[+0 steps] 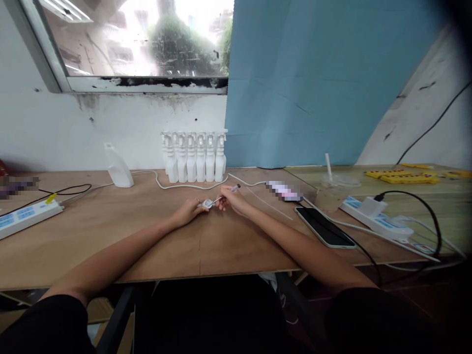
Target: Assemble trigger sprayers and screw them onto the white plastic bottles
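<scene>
My left hand [188,212] is closed on a small white plastic part [207,203] with a round end, held just above the table in front of me. In my right hand [233,200] is a thin tool that looks like a small screwdriver [235,187]. Its slim metal shaft points left and its tip meets or nearly meets the white part; actual contact is too small to tell. A single white bottle without a trigger head [118,167] stands behind and left of my hands. Right of them lies a thin, pale tube [271,204].
Several white spray bottles [201,160] stand in rows against the wall. Rightward are a phone [322,227], a blurred device [283,191], a plastic cup with straw [331,194], a power strip [379,219] and yellow pieces [403,176]. Another power strip [29,216] lies left. Cables cross the table.
</scene>
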Demonstrator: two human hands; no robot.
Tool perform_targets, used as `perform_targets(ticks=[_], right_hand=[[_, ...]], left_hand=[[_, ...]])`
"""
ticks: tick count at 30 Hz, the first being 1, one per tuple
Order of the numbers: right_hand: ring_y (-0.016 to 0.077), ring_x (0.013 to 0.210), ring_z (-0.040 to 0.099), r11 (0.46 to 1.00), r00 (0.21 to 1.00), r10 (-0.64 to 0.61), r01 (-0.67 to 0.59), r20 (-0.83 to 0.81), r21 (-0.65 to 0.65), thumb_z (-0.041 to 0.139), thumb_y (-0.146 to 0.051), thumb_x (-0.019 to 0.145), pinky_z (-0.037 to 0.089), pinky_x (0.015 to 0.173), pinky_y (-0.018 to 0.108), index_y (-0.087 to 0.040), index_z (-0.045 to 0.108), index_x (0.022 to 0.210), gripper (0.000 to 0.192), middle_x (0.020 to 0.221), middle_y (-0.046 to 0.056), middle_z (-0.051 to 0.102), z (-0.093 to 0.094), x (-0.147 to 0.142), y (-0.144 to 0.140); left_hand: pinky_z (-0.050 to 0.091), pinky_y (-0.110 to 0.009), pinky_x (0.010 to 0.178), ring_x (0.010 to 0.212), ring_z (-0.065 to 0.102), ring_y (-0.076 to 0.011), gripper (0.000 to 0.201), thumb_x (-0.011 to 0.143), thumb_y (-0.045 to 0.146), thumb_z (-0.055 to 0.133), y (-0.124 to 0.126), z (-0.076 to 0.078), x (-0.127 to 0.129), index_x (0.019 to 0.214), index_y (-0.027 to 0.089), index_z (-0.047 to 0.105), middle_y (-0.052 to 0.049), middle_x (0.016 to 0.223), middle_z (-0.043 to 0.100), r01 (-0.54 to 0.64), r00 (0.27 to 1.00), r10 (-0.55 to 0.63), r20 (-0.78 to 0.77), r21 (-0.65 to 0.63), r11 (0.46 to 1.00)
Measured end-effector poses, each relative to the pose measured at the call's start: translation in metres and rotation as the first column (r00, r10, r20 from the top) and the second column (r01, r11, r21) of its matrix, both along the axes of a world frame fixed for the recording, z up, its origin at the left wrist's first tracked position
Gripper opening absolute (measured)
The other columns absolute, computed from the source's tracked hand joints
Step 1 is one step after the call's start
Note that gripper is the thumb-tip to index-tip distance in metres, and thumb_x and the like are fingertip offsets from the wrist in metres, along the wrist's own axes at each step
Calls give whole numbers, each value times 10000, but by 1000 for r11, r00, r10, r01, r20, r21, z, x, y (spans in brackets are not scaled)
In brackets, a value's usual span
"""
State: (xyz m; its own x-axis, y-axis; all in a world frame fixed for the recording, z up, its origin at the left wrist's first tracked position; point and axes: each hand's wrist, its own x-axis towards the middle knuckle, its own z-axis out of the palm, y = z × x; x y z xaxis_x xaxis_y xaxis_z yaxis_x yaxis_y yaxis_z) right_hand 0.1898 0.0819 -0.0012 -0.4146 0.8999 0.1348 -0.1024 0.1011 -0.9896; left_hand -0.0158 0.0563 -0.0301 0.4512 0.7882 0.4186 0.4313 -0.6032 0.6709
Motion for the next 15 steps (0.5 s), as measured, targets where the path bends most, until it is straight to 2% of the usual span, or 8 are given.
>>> perform_targets(ticks=[3,7,11,13,15], right_hand=[[135,404,582,996,997,-20,12,-78,-92,588,-297,742,434,358,196,-205,464,680,166,520,42,660,-5,-2,-1],[134,437,596,995,991,-16,3,-131,-104,589,-293,779,453,400,206,-205,448,708,180,561,37,669,-11,-3,-5],[124,500,613,988,978,21,-52,-207,-148,589,-343,808,476,471,210,-201,449,736,211,622,37,675,-18,-7,-8],[125,554,627,990,969,64,-91,-238,-107,599,-364,806,508,540,230,-207,429,736,242,670,31,678,-21,-11,-8],[130,591,625,996,975,87,-83,-204,29,582,-393,824,519,578,255,-214,417,753,253,712,17,669,-24,-13,-9]], left_hand=[[434,-282,875,943,623,-237,325,859,400,602,5,-3,-3,1105,200,672,-32,1011,715,-15,1000,15,-10,4,1000],[436,-272,839,899,612,-221,347,858,426,599,9,-6,-6,1097,184,665,-24,953,704,-28,1000,28,-8,-6,1000],[449,-276,813,836,611,-203,379,836,427,621,11,-8,-8,1119,176,645,-30,903,695,-74,994,79,77,-59,995],[460,-278,776,771,607,-189,397,837,434,614,12,-8,-7,1130,166,622,-31,846,679,-72,984,91,152,-123,990],[469,-277,741,726,598,-177,386,839,443,609,12,-7,-5,1092,151,608,-30,800,658,-28,971,71,227,-183,983]])
